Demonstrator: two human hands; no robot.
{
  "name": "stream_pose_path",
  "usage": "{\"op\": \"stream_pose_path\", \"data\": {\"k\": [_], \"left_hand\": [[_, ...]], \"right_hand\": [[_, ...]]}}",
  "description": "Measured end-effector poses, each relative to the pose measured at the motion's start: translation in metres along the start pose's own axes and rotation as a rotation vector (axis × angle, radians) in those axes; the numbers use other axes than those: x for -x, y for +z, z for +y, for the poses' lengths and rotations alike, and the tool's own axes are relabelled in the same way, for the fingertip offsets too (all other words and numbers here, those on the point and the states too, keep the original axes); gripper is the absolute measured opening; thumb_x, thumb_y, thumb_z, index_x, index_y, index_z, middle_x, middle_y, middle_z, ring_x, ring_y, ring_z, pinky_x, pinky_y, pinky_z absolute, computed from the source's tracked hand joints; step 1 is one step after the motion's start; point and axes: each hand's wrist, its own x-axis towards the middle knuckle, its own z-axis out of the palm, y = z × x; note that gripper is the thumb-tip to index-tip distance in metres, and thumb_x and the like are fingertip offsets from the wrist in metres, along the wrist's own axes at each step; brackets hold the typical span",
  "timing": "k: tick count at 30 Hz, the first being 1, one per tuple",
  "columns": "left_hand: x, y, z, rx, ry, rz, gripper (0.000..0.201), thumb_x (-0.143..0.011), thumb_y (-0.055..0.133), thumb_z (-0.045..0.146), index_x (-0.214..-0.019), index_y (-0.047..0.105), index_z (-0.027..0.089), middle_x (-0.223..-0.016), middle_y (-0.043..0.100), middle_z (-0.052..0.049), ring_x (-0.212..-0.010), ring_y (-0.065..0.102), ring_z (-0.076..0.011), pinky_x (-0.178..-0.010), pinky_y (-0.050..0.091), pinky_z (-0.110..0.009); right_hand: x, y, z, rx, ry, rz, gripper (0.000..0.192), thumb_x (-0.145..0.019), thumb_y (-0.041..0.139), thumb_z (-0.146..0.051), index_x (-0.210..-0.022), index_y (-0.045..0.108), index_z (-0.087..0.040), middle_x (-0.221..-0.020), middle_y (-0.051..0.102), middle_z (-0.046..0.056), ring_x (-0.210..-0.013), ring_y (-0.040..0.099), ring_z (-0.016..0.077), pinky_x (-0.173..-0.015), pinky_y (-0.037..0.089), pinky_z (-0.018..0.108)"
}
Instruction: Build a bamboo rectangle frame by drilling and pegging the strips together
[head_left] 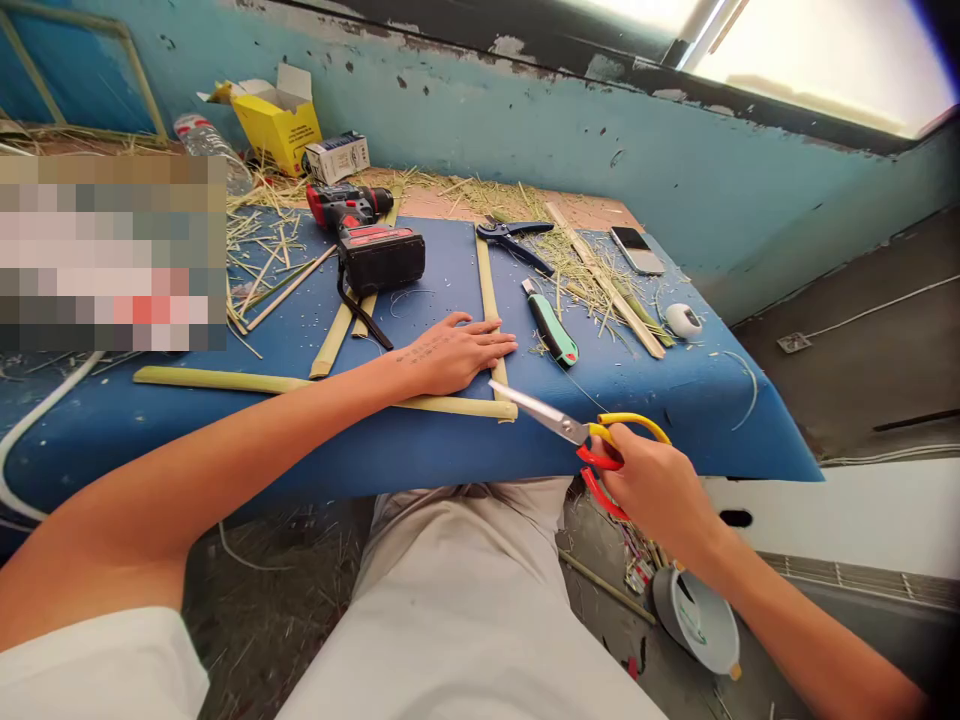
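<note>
A big part of the left side is blurred out in blocks, so we cannot tell what lies there. A white cable [30,425] runs off the left edge and is cut off. Our legs hide the floor under the surface [420,445], and the far corner of the room is lost in the bright window light.

We press our left hand [457,352] flat, fingers stretched, on the joint where a long bamboo strip [247,383] meets a short strip [489,290] that crosses it at a right angle. Our right hand [656,490] has its grip closed around the red and yellow handles of the scissors [559,424]; the blades look almost shut and point at the end of the long strip, just beside it. If the tips touch the strip, we cannot tell.

An open yellow box [277,120] stands at the back near the wall; its inside is not visible. A small white box [339,157] lies beside it. On the floor by our right arm a grey bowl [697,620] is half covered by that arm.

Also on the surface are a drill [367,235], pliers [514,240], a green knife [551,325], a phone [637,250] and many loose straws
</note>
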Motion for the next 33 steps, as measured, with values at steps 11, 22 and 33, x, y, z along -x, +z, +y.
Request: {"op": "stream_pose_path", "data": {"k": [11, 22, 33], "left_hand": [[0.000, 0.002, -0.001, -0.010, 0.000, 0.011, 0.053, -0.114, 0.029, 0.032, -0.161, 0.052, 0.022, -0.166, 0.053, -0.006, -0.162, 0.038, -0.0256, -0.122, 0.021, -0.044], [0.000, 0.002, -0.002, 0.034, -0.007, -0.031, 0.057, -0.115, 0.024, 0.035, -0.166, 0.046, 0.022, -0.170, 0.047, -0.005, -0.165, 0.032, -0.0276, -0.124, 0.021, -0.045], [0.000, 0.005, -0.007, 0.060, -0.009, -0.040, 0.058, -0.115, 0.024, 0.038, -0.168, 0.043, 0.023, -0.171, 0.044, -0.004, -0.166, 0.029, -0.0280, -0.126, 0.019, -0.043]], "right_hand": [[0.007, 0.004, 0.002, -0.002, 0.012, -0.056, 0.018, -0.096, 0.049, -0.035, -0.082, 0.049, -0.025, -0.062, 0.061, 0.002, -0.053, 0.053, 0.0171, -0.055, 0.023, 0.030], [-0.003, 0.022, 0.004, -0.046, 0.059, -0.027, 0.021, -0.099, 0.046, -0.037, -0.084, 0.053, -0.024, -0.068, 0.064, 0.003, -0.055, 0.053, 0.0173, -0.058, 0.026, 0.030], [-0.005, -0.010, -0.009, 0.126, 0.034, -0.154, 0.011, -0.096, 0.052, -0.028, -0.087, 0.055, -0.023, -0.073, 0.068, 0.004, -0.060, 0.059, 0.0180, -0.056, 0.021, 0.030]]}}
